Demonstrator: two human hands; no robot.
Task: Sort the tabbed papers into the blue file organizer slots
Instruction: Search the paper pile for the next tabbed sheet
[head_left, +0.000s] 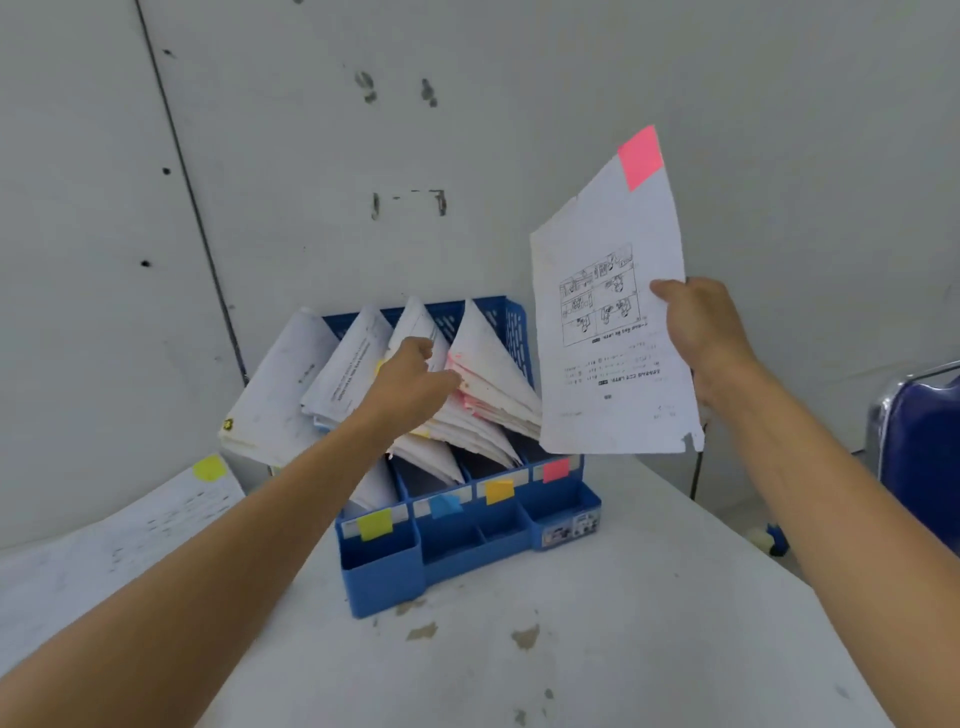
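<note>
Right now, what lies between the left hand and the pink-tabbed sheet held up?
In the head view, a stack of papers, in the rightmost slot of the blue organizer, lies there.

No legible text: print present, none of it readable.
The printed sheet carries a six-panel line drawing and rows of type below it, upside down and too blurred to read; its pink tab is blank. The blue file organizer bears blank slot markers: yellow, blue, orange-yellow, pink. Its front sticker shows small pictures, unreadable. Type on the filed papers is illegible.
</note>
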